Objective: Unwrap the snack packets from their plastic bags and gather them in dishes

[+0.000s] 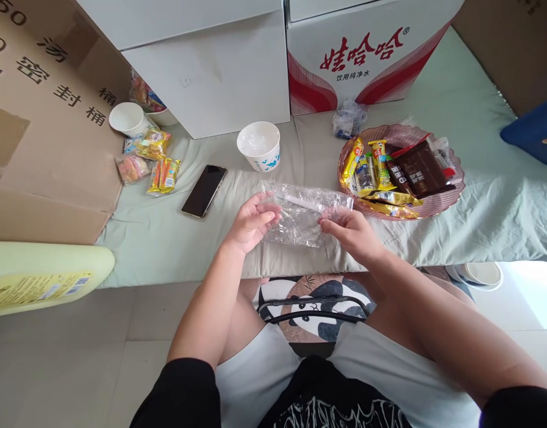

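Between my two hands a clear plastic bag (295, 223) is stretched out above the front of the cloth-covered surface. A slim white strip (302, 203) shows in or on it; I cannot tell what it is. My left hand (252, 223) pinches the bag's left side between thumb and fingers. At its right side, my right hand (351, 232) grips the plastic in the same way. Just behind the bag stands a white paper cup (259, 145) with blue print and crumpled clear plastic inside. A pink glass bowl (438, 205) of packaged snacks sits right of my right hand.
A black phone (205, 190) lies to the left, near several wrapped snacks (152, 160) and another white cup (129, 120). Cardboard boxes (237, 77) line the back. Crumpled plastic (348, 119) rests behind the bowl. A yellow-green bottle (50, 276) juts in at left.
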`<action>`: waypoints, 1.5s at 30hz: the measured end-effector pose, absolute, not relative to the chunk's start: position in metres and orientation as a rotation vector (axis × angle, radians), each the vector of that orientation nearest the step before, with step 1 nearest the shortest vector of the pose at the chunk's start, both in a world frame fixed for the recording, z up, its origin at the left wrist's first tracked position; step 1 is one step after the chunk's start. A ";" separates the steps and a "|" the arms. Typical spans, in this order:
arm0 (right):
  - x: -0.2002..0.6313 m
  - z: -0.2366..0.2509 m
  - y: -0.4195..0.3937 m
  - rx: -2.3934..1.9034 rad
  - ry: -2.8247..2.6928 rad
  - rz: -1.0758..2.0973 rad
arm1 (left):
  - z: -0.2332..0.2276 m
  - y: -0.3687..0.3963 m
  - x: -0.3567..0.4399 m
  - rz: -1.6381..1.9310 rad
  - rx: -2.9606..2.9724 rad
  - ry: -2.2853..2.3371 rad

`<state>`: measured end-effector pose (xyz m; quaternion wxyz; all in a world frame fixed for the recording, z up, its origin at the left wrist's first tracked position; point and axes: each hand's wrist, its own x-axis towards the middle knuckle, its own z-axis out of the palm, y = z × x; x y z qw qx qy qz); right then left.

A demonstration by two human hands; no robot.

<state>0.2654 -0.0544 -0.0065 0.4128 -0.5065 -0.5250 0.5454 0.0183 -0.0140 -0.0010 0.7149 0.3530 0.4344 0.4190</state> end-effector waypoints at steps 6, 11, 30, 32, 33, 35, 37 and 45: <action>0.264 -0.005 -0.053 -1.297 -1.289 1.351 | 0.003 -0.015 0.019 0.698 0.918 1.091; 0.263 -0.006 -0.056 -1.161 -1.154 1.399 | 0.008 -0.012 0.008 0.840 0.826 1.002; 0.254 -0.013 -0.059 -1.299 -1.142 1.263 | -0.006 -0.002 0.008 1.434 1.109 1.464; 0.253 -0.010 -0.062 -1.319 -1.247 1.101 | -0.004 -0.012 0.015 1.436 1.226 1.506; 0.252 -0.008 -0.063 -1.310 -1.324 1.011 | -0.003 -0.019 0.019 1.374 1.285 1.481; 0.251 -0.007 -0.066 -1.250 -1.478 0.852 | -0.002 -0.032 0.030 1.245 1.384 1.393; 0.250 -0.008 -0.069 -1.183 -1.594 0.799 | -0.003 -0.042 0.041 1.154 1.427 1.259; 0.239 -0.007 -0.071 -1.136 -1.712 1.015 | -0.005 -0.040 0.056 0.879 1.374 0.980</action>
